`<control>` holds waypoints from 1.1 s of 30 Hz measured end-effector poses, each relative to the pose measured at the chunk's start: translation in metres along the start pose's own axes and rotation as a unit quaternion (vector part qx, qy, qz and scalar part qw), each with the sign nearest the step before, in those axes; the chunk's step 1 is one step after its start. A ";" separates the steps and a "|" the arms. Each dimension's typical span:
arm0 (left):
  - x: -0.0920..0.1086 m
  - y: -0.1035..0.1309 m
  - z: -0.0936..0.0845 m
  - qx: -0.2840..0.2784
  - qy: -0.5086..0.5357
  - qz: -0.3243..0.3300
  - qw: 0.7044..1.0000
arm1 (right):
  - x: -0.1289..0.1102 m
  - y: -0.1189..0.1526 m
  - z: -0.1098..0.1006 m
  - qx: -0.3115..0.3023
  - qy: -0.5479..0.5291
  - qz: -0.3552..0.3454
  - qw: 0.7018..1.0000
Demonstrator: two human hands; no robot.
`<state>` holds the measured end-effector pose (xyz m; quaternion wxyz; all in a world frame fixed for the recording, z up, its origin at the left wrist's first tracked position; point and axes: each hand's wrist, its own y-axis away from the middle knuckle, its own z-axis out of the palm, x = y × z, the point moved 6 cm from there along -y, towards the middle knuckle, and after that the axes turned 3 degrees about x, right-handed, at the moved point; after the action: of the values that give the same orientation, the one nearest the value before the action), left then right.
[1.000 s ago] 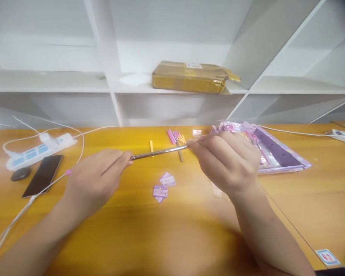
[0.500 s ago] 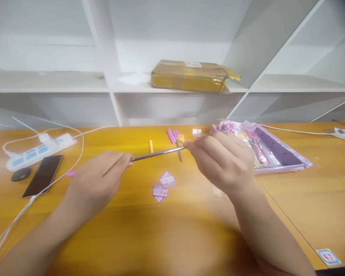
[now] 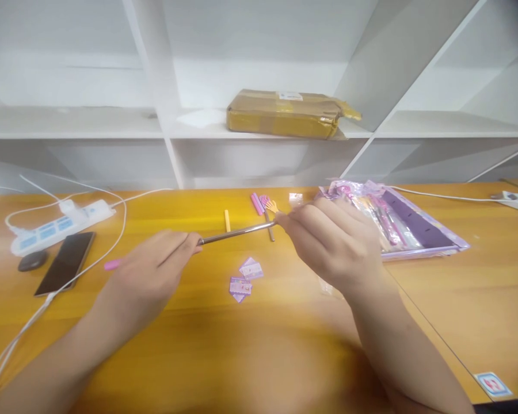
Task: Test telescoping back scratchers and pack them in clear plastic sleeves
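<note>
A slim silver metal rod stretches between my two hands above the table, tilted slightly up to the right. My left hand is closed around its left part, where a pink end pokes out behind the fist. The fingertips of my right hand pinch the rod's other end. Just beyond it on the table lie a small yellow hand-shaped piece, a pink swirl piece with a short metal rod, and pink sticks. A yellow stick lies nearby. Small purple cards rest below the rod.
At the right sits a purple tray box with wrapped items. A power strip, a phone, a dark mouse-like object and white cables occupy the left. A taped carton stands on the white shelf behind.
My left hand has shifted very slightly to the right along with the pink end. Both hands keep their hold on the metal rod.
</note>
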<state>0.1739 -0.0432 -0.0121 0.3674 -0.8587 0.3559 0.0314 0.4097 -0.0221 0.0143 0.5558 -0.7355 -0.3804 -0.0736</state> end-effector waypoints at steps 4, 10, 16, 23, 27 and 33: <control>0.001 0.003 0.008 -0.023 0.043 -0.002 0.999 | -0.006 -0.001 0.002 -0.011 -0.014 0.008 1.000; 0.005 0.007 0.011 -0.029 0.058 -0.006 0.998 | -0.017 -0.003 0.002 -0.019 -0.046 0.002 0.999; 0.011 0.007 0.013 -0.030 0.063 -0.013 0.997 | -0.022 -0.004 0.001 -0.022 -0.075 0.015 0.997; 0.029 0.010 0.025 -0.019 0.116 -0.031 0.993 | -0.057 -0.011 0.003 -0.059 -0.173 0.016 0.983; 0.035 0.012 0.037 -0.046 0.140 -0.045 0.988 | -0.071 -0.012 0.008 -0.082 -0.186 0.013 0.979; 0.037 0.013 0.047 -0.054 0.145 -0.017 0.988 | -0.067 -0.005 0.020 -0.142 -0.209 0.019 0.967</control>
<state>0.2032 -0.0406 -0.0666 0.2655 -0.8784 0.3891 -0.0809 0.3534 -0.0362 -0.0245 0.3552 -0.8129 -0.4599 0.0390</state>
